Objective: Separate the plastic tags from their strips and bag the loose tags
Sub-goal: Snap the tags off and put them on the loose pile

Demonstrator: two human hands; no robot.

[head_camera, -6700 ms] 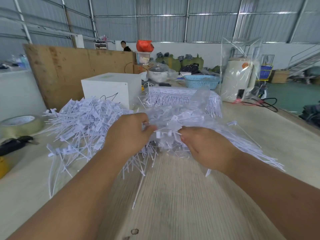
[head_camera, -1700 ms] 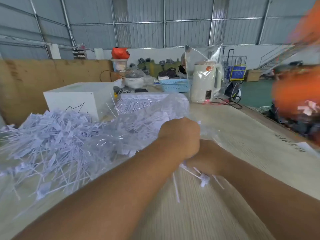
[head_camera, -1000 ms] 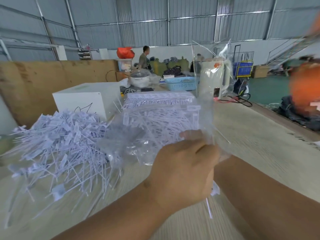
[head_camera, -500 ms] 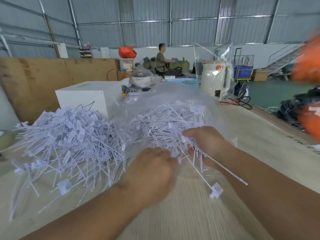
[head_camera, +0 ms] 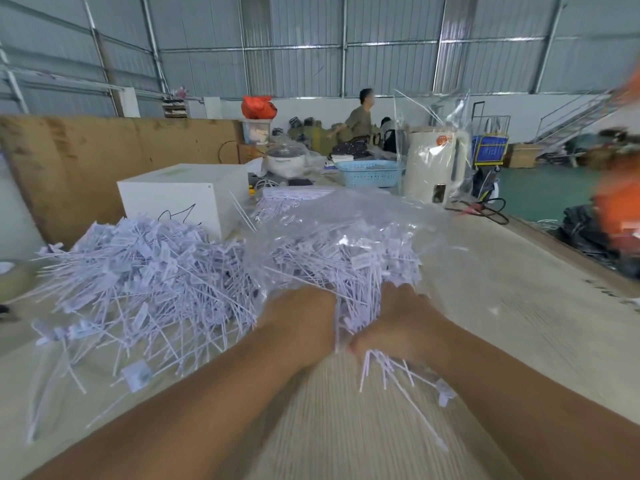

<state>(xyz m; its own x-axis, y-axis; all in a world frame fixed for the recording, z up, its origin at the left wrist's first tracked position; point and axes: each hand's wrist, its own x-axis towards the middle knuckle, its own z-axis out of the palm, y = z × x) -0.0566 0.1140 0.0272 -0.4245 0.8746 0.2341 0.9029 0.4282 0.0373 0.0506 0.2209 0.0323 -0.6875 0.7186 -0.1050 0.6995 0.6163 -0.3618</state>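
A clear plastic bag (head_camera: 349,220) full of white plastic tags lies on the table in front of me. My left hand (head_camera: 301,320) grips the bag's near edge on the left. My right hand (head_camera: 398,323) is closed on a bunch of tags (head_camera: 384,368) at the bag's mouth, their thin tails sticking out under my fingers toward me. A big loose heap of white tags (head_camera: 145,282) lies to the left of the bag. A strip of joined tags (head_camera: 294,195) lies behind the bag.
A white box (head_camera: 183,195) stands behind the heap, with a brown board (head_camera: 104,161) behind it. A blue basket (head_camera: 370,173) and a wrapped cream kettle (head_camera: 433,171) stand at the back. A person (head_camera: 356,116) stands far off. Something orange and blurred (head_camera: 620,202) is at the right edge.
The two hands have come closer together at the bag's mouth. My right hand has dropped lower and closed on a bunch of tags; the bag has sunk flatter onto the table.
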